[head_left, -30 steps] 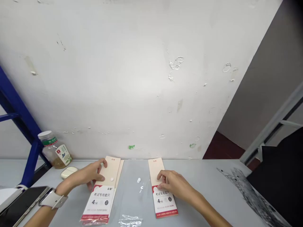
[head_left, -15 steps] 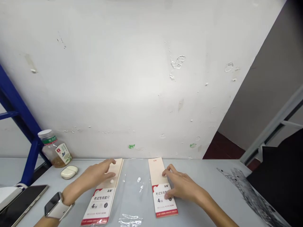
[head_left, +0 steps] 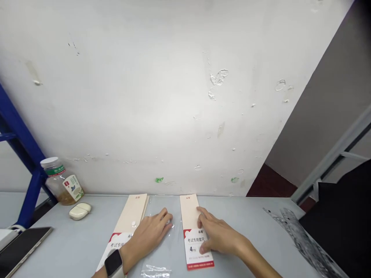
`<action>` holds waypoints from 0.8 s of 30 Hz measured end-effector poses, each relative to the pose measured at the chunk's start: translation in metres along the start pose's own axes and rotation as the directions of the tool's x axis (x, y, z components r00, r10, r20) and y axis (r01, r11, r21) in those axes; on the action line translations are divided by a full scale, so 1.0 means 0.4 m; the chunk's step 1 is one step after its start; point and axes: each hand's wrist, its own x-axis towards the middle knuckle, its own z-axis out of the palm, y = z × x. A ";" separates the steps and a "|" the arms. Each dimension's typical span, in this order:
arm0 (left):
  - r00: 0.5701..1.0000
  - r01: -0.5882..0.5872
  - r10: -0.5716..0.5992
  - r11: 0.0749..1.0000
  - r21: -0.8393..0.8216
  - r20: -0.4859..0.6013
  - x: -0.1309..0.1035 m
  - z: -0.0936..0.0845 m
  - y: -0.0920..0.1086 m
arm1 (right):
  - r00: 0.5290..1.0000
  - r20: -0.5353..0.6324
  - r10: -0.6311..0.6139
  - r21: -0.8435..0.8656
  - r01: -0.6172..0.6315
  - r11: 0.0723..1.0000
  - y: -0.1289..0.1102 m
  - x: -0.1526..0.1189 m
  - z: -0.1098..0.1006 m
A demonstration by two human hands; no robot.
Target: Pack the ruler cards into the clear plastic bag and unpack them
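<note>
A clear plastic sleeve (head_left: 156, 253) lies flat on the grey table between two sets of cards. Over its upper part is my left hand (head_left: 155, 229), fingers curled near a small white dot; whether they pinch the film is too small to tell. The left stack of cream, white and red cards (head_left: 130, 216) is partly covered by that wrist, which wears a watch (head_left: 113, 263). On the right lies another cream card with a white and red label (head_left: 198, 247). My right hand (head_left: 216, 233) rests at its right edge, thumb on the label and fingers apart.
At the left are a jar with a white lid (head_left: 62, 183), a pale oval case (head_left: 80, 211) and a phone (head_left: 24, 249). A blue metal frame (head_left: 24, 135) rises beside them. Black fabric (head_left: 342, 216) hangs at the right, and a white wall (head_left: 174, 96) backs the table.
My left hand has moved right, from the left card stack onto the clear sleeve. My right hand stays at the right card. The view has shifted slightly.
</note>
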 end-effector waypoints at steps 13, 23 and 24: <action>1.000 0.025 -0.026 0.999 -0.039 -0.016 -0.003 -0.001 0.004 | 0.997 -0.073 0.001 0.112 0.007 0.994 0.003 -0.010 -0.022; 1.000 0.013 -0.014 0.999 -0.035 -0.020 -0.004 -0.002 0.003 | 0.997 -0.060 0.051 0.012 -0.050 0.999 -0.019 -0.019 0.006; 1.000 0.013 -0.014 0.999 -0.033 -0.022 -0.004 -0.003 0.004 | 0.997 -0.064 0.049 0.053 -0.046 0.998 -0.014 -0.020 0.000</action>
